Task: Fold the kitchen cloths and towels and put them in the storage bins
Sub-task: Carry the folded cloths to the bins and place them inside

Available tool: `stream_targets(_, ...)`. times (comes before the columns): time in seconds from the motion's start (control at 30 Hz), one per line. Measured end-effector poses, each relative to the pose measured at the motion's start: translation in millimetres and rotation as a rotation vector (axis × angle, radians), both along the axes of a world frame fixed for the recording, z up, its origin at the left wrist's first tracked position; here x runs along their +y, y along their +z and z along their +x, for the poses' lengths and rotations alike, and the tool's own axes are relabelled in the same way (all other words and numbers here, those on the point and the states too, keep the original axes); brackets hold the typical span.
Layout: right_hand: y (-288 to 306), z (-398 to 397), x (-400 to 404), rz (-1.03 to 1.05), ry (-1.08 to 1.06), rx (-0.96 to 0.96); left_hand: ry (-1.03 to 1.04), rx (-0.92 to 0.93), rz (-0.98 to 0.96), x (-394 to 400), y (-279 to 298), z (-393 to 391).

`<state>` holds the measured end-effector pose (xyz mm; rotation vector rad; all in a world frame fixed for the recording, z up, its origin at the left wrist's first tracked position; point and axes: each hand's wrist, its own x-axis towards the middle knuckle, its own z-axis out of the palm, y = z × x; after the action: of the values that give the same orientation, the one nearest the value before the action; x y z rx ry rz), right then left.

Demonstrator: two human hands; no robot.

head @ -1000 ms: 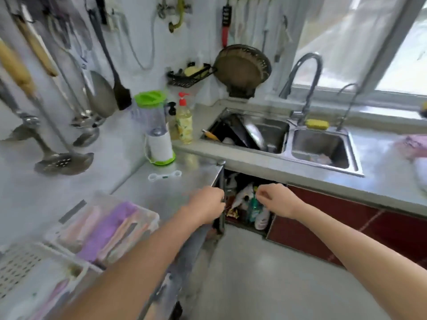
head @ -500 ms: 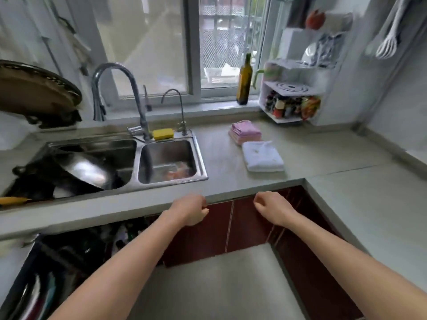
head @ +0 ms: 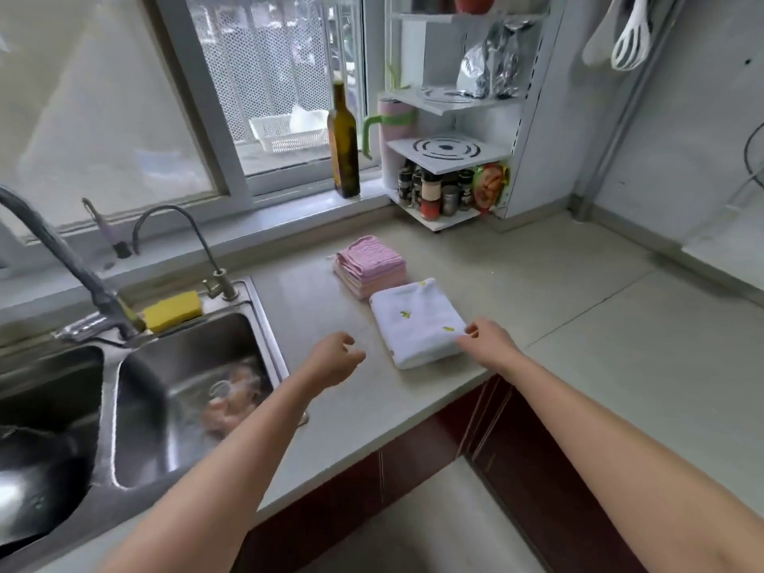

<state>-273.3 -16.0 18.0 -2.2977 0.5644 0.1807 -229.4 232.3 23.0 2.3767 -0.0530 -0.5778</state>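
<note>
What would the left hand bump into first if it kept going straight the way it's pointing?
Probably the folded white towel. The left hand points up and right across the bare counter, with the towel's near-left edge next in line. Depth is unclear, so it might pass above.

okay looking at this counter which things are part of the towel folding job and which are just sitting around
Part of the job: white towel, folded, right hand at its near corner; stack of pink cloths; left hand, holding nothing.

Just there: yellow sponge, dark bottle, spice jars, sink.
</note>
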Motion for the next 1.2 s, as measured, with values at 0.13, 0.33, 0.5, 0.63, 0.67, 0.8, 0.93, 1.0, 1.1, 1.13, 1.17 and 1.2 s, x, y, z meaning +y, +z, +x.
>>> stream_targets(0.13,-26.2,41.7,-19.7,0.054,-0.062,0.074,0.098,0.118,-0.106,-21.0,-21.7,41.6)
stream_targets(0.33,-62.1,119.7,-62.3,0.266,-0.135,0.200,0.349,0.307,-0.336,-72.5,-60.2,99.1)
stream_targets(0.5,-89.9,167.2,-74.9,0.634,-0.161,0.280,0.572,0.352,-0.507,-114.2,-86.0,116.4)
stream_targets(0.63,-91.4,179.4,-62.2,0.777,-0.110,0.399,0.701,0.446,-0.600,-127.3,-87.0,123.4)
stream_targets(0.67,-90.0,181.1,-60.8,0.822,-0.104,0.421,0.719,0.471,-0.617,-127.7,-86.6,125.1)
stream_targets(0.8,-75.5,194.0,-64.2,0.966,-0.061,0.475,0.733,0.448,-0.680,-123.9,-84.9,140.3)
stream_targets(0.93,-56.0,216.3,-71.1,1.028,-0.004,0.375,0.641,0.293,-0.623,-122.0,-65.7,163.5)
stream_targets(1.0,-47.0,228.8,-71.6,1.042,0.008,0.293,0.644,0.185,-0.578,-121.1,-60.6,179.1)
stream_targets(1.1,-42.0,242.3,-79.1,1.049,-0.008,0.208,0.818,-0.025,-0.484,-112.6,-63.0,211.1)
stream_targets(1.13,-43.0,245.5,-83.8,1.043,-0.016,0.201,0.898,-0.036,-0.466,-108.0,-65.5,224.0)
stream_targets(1.17,-42.8,247.7,-88.2,1.026,-0.026,0.203,0.939,0.003,-0.449,-102.7,-70.2,237.3)
stream_targets(1.2,-43.9,250.0,-92.7,1.007,-0.029,0.206,0.954,0.080,-0.455,-98.9,-73.7,248.1)
